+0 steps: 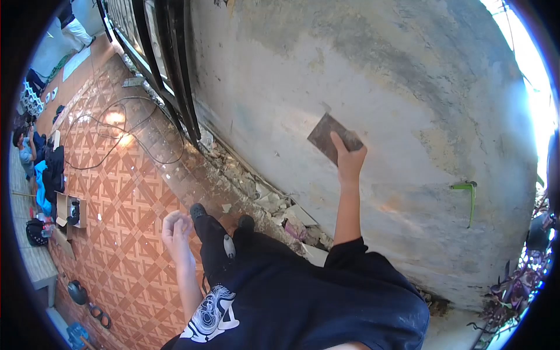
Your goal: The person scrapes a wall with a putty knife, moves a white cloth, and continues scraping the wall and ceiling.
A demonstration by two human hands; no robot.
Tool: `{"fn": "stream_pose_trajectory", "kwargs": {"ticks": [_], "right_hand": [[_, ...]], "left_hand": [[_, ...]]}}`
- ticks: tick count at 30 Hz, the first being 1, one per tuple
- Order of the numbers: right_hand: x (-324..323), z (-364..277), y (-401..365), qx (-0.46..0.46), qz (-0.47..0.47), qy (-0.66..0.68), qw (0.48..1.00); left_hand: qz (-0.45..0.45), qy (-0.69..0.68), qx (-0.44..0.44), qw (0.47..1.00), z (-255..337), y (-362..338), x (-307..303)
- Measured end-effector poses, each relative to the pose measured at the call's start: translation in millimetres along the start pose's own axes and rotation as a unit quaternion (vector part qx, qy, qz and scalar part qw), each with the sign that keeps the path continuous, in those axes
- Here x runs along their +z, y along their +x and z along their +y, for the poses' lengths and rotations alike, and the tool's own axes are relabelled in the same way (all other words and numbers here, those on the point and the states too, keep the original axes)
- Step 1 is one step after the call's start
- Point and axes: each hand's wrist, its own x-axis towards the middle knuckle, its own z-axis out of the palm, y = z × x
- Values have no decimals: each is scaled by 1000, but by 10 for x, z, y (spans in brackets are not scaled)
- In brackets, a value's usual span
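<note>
My right hand (pixel 351 162) grips a flat, rectangular brown plate (pixel 328 137) by its right end, the thumb laid across its face. The plate is held against the pale, patchy wall (pixel 262 87), and a small greyish smear shows on the wall by its upper corner. The fingers behind the plate are hidden. Out to the left, my left hand (pixel 176 227) hangs in the air over the tiled floor, fingers loosely curled, with no object visible in it.
Broken rubble (pixel 271 203) lines the foot of the wall. A black metal gate (pixel 169 64) stands at upper left. A cable (pixel 111 163) loops over the tiles (pixel 128 233). Far left are an open cardboard box (pixel 74 211), bags and a seated person (pixel 26 153). A green strip (pixel 471 201) hangs on the wall.
</note>
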Motion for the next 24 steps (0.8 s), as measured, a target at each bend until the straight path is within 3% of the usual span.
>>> {"fn": "stream_pose_trajectory", "kwargs": {"ticks": [3,5,6,8,9,11,12,14,18,20,24], "right_hand": [[-25,112,-199,24,43,9,999],[15,109,-376,183,40,133,973],[26,176,-458,181,41,139,973],[70,369,-602,318,-12,305,897],[90,424,-688,311,-3,321,895],[141,453,-849,402,-78,370,834],[171,452,-911,391,-67,387,832],[232,415,-1018,464,-129,395,782],[340,293,-1211,480,-200,441,731],[354,321,-1293,483,-200,437,732],[290,237,-1381,471,-209,443,734]], "left_hand": [[5,19,-7,1000,9,-17,30],[6,13,-3,1000,25,-24,15],[6,8,-1,1000,35,-22,4],[11,13,7,1000,56,-22,-15],[16,19,8,1000,66,-5,-29],[-5,24,21,999,65,26,-57],[0,18,13,1000,87,14,-30],[-10,20,11,1000,116,33,61],[-130,30,-2,991,171,-43,409],[-225,61,-19,972,198,-74,632],[-284,97,-23,954,284,-241,1019]]}}
